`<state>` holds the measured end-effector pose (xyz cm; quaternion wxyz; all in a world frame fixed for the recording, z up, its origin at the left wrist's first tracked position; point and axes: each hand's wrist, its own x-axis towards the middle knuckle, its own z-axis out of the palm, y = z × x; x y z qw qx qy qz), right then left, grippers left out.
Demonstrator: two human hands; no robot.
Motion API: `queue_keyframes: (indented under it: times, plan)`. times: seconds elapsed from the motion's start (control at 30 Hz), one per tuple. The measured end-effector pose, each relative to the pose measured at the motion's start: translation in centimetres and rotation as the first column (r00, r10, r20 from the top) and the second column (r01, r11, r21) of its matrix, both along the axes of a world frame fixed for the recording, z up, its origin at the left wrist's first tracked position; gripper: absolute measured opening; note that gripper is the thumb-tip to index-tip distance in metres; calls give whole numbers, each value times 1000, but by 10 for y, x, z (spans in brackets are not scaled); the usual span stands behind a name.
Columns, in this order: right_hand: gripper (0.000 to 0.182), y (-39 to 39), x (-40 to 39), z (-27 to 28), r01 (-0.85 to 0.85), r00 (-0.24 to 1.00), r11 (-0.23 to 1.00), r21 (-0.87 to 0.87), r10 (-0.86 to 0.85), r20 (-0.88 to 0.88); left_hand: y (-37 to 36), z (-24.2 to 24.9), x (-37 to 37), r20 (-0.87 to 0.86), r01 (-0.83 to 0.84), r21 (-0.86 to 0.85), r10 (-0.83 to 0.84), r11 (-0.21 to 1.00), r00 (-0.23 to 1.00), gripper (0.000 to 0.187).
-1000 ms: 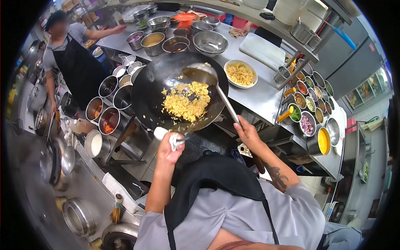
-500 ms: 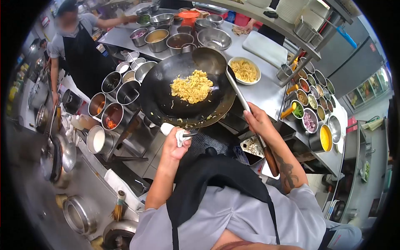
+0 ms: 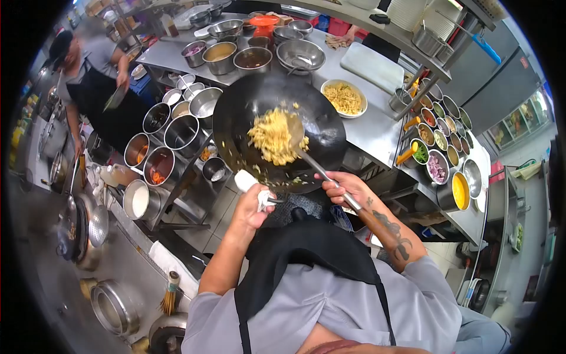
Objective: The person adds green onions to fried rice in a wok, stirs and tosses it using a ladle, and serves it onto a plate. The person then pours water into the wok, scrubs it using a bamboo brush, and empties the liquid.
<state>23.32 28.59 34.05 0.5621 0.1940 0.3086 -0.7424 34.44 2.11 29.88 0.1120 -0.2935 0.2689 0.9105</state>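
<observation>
Tilting the wok (image 3: pixel 277 127) by its cloth-wrapped handle in our clenched left hand (image 3: pixel 253 203), right hand (image 3: pixel 345 189) fisted round the ladle (image 3: pixel 295 133), we risk flinging fried rice (image 3: pixel 272 138) over the rim.

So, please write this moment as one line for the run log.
left hand: grips wok handle | right hand: holds ladle | ladle bowl under fried rice

Co-worker (image 3: pixel 88 76) blurred, ladle (image 3: pixel 295 133) bowl half buried in rice (image 3: pixel 272 138) — small condiment tubs (image 3: pixel 439 141) too tiny to ID
</observation>
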Motion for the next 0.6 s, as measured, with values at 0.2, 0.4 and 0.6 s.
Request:
queue_keyframes:
  times: [0.2, 0.4, 0.6]
  plan:
    - [35, 45, 7, 21, 159, 980, 949, -272, -119, 158, 9, -8, 10, -5, 25, 308, -25, 951, 1000, 7]
    - [32, 84, -44, 50, 275, 950, 954, -120, -289, -116, 9, 6, -11, -47, 2, 219, 9, 976, 999, 8]
    - [21, 106, -114, 46, 457, 563, 740, 494, 189, -805, 12, 30, -37, -81, -137, -5, 136, 991, 987, 8]
